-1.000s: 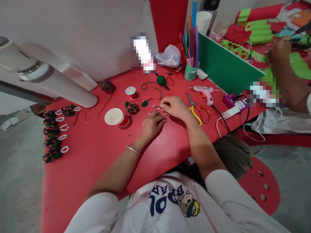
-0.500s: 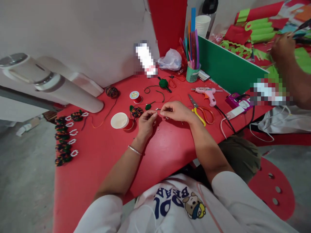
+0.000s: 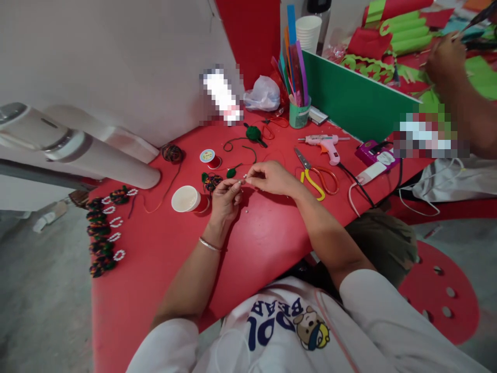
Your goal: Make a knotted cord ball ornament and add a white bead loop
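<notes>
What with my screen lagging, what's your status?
Left hand, right hand pinched at beads. Loose bead on table. Scissors to the right, out of the way.

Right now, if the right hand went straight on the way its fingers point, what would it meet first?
Most likely the left hand, at its thumb and fingertips, just ahead of the right hand. The gap looks very small; whether they touch is unclear.

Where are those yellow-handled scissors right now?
In the head view, the yellow-handled scissors lie on the red tabletop, right of your right hand and nearer you than the pink glue gun.
</notes>
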Tool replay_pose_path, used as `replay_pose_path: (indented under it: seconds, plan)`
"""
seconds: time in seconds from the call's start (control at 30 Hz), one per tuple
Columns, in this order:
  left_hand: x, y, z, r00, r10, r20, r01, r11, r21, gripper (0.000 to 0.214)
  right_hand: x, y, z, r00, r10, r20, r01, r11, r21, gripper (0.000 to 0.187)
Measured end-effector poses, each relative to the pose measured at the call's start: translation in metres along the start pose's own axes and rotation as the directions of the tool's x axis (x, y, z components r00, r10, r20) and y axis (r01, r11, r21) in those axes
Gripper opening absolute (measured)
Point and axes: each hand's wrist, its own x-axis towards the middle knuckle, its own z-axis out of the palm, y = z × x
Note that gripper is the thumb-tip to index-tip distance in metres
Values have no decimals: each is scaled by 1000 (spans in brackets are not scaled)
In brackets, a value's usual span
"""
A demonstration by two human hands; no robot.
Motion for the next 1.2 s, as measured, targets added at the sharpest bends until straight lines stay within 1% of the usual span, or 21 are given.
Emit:
replay_pose_path:
  seconds: [0.17,0.27,0.43,0.53,0.8,1.0,1.2]
  plan:
    - [2,-1,-3,1000,-8,-17,7,999,-51,38,1,-1,1,1000,-9,-11,9,1000,-19,10]
    - [3,-1,-4,999,-28,-19,27,998,-48,41,0,-1,2,1000,-7,-24,7,1000,-29,10]
    - [3,1,-5,999,-36,40,38,997,-68,38,1,-1,7,999,-24,-34,22,999,-35,11]
    - [4,2,-7,998,-29,54,33,996,-80,35,1,-2,9,998,-31,-47,28,999,-46,12]
    - [5,2,-11,998,-31,58,35,997,-68,38,1,-4,9,999,-49,-22,47,997,-68,11]
    - [4,3,-10,997,-33,64,36,998,-49,38,1,-1,11,997,-72,-39,68,993,-95,10]
    - [3,2,-8,998,-34,49,35,999,-11,39,1,-2,12,998,-63,-29,59,988,-141,11]
